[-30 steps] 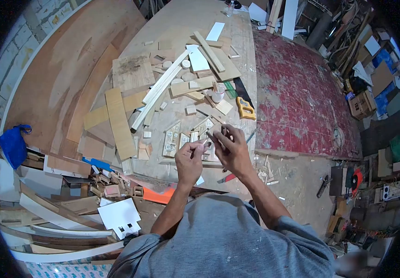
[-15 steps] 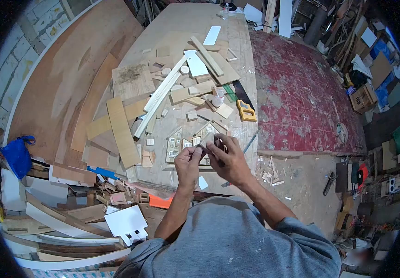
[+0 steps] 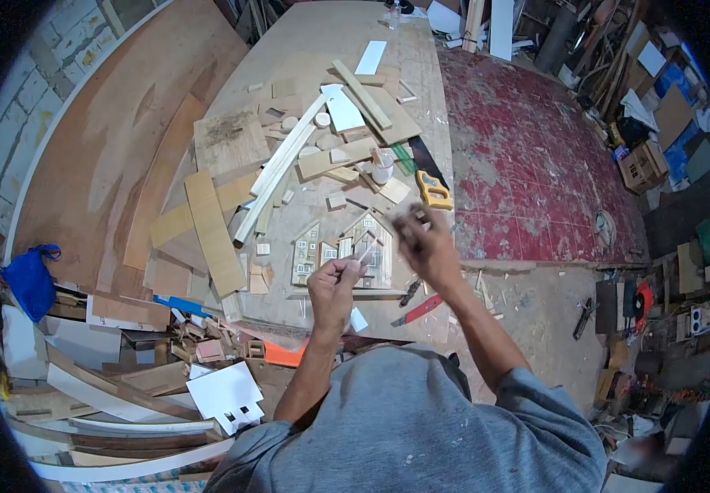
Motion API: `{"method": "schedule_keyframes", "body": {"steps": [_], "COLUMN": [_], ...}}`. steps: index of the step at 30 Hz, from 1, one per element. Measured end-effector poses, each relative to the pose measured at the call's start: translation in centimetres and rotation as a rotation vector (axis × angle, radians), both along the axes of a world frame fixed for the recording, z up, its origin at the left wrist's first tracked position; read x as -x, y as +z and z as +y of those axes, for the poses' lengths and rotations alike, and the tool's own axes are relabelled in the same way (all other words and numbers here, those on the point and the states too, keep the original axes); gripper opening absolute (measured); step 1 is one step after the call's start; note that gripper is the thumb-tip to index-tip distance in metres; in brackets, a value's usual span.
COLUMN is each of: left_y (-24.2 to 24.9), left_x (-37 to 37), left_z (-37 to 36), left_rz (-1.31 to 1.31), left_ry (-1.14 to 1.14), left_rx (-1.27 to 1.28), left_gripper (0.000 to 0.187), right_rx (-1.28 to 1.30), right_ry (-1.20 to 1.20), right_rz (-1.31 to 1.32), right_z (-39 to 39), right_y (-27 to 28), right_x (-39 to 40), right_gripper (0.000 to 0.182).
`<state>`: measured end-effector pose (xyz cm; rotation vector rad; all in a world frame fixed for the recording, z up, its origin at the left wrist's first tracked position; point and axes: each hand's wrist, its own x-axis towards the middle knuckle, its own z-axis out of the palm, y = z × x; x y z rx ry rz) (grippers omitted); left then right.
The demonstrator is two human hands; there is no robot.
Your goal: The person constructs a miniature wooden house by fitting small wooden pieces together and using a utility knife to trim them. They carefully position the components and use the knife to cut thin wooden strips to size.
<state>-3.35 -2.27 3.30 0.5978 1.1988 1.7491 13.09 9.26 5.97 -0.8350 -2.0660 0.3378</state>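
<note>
My left hand [image 3: 332, 296] is closed in a pinch on a small thin wooden piece [image 3: 367, 249], which sticks up from the fingertips. Off to its right, my right hand [image 3: 425, 242] is raised and blurred, its fingers curled; a greyish scrap seems to be between them, too smeared to name. Beneath and beyond the left hand lies a miniature wooden house front [image 3: 305, 253] with small windows and gabled roof edges, partly covered by the fingers. A red-bladed tool [image 3: 417, 311] with a dark handle lies below my right hand.
Wood offcuts, long pale strips [image 3: 282, 168] and a white cup [image 3: 382, 168] crowd the workbench [image 3: 305, 41]. A yellow-handled saw [image 3: 434, 191] sits at its right edge. A large plywood sheet [image 3: 108, 148] leans on the left; red floor [image 3: 527, 164] lies to the right.
My right hand has come away from the left, moving up and right. The left hand still pinches the small piece, which now shows. The red-bladed tool has come into sight.
</note>
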Motion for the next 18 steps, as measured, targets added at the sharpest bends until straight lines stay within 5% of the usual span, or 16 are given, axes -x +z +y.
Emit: {"method": "schedule_keyframes", "body": {"steps": [10, 12, 18], "left_y": [1.2, 0.8, 1.0], "left_x": [-0.7, -0.6, -1.3], "left_z": [-0.4, -0.4, -0.5], "left_rz": [0.390, 0.634, 0.618], "left_ry": [0.074, 0.109, 0.200], "left_rx": [0.029, 0.075, -0.053], "left_gripper": [0.011, 0.009, 0.008], "right_rx": [0.045, 0.031, 0.032], "right_ry": [0.130, 0.145, 0.160], "right_rz": [-0.068, -0.059, -0.002], "right_z": [-5.1, -5.1, -4.9], "right_y": [1.8, 1.9, 1.9], "right_x": [1.7, 1.9, 1.8], "right_gripper": [0.041, 0.040, 0.040]}}
